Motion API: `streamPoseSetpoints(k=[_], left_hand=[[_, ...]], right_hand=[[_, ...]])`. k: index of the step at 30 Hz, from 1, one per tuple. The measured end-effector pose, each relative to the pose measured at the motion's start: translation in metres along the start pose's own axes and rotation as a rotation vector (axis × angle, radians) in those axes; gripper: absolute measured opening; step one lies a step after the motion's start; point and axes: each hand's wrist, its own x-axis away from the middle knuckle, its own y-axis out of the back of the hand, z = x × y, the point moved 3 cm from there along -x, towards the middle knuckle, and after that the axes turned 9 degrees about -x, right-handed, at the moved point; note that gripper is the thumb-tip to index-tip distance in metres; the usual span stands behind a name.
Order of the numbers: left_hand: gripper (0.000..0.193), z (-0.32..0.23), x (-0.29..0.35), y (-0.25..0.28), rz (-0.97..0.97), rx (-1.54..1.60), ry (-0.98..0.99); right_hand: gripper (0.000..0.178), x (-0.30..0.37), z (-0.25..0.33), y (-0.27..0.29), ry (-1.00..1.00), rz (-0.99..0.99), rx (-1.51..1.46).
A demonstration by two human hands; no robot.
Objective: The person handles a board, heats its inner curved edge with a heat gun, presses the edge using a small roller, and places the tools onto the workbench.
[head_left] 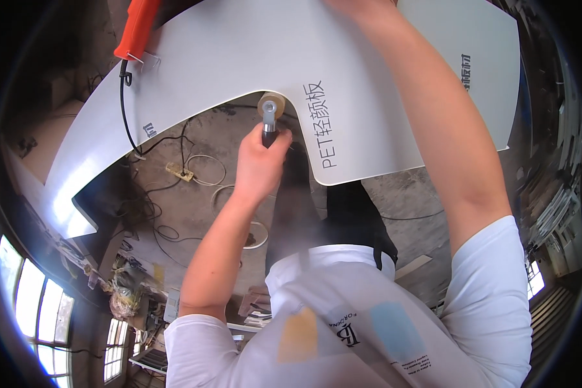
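Note:
A large white curved panel (pixel 239 52) with dark printing arches across the top of the view. My left hand (pixel 262 161) is closed around the dark handle of a small roller tool (pixel 271 107). Its tan wheel presses against the panel's inner curved edge. My right arm reaches up across the panel, and my right hand (pixel 359 5) lies on the panel at the very top of the picture. It is mostly cut off, so its fingers are hidden. An orange-red power tool (pixel 136 29) with a black cord (pixel 126 110) rests at the panel's upper left.
Below the panel is a concrete floor with black cables, a yellowish power strip (pixel 178 171) and loops of white strip (pixel 204 169). Cluttered shelves and bright windows (pixel 39 310) are at the lower left. More stacked material stands along the right rim.

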Motion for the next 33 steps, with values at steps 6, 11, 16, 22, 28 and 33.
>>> streamPoseSetpoints(k=[6,11,16,22,28,33], left_hand=[[0.026,-0.001,-0.006,0.025,0.054,-0.495,-0.273],[0.026,-0.009,0.000,0.011,0.077,-0.004,-0.158],[0.024,0.005,-0.004,-0.019,0.048,0.475,0.107],[0.027,0.016,-0.021,0.010,0.026,-0.235,-0.341],[0.023,0.019,-0.022,0.016,0.107,-0.253,-0.339],[0.028,0.021,-0.033,0.000,0.114,0.253,-0.164]], right_hand=[[0.034,-0.002,0.002,-0.001,-0.043,0.057,0.029],[0.033,-0.004,0.006,0.001,-0.038,0.034,0.066],[0.032,-0.004,0.008,0.000,0.015,0.020,0.067],[0.036,-0.003,0.011,-0.004,0.015,0.016,0.090],[0.037,-0.005,0.018,-0.001,-0.063,0.092,0.104],[0.035,-0.006,0.019,-0.002,-0.091,0.136,0.097]])
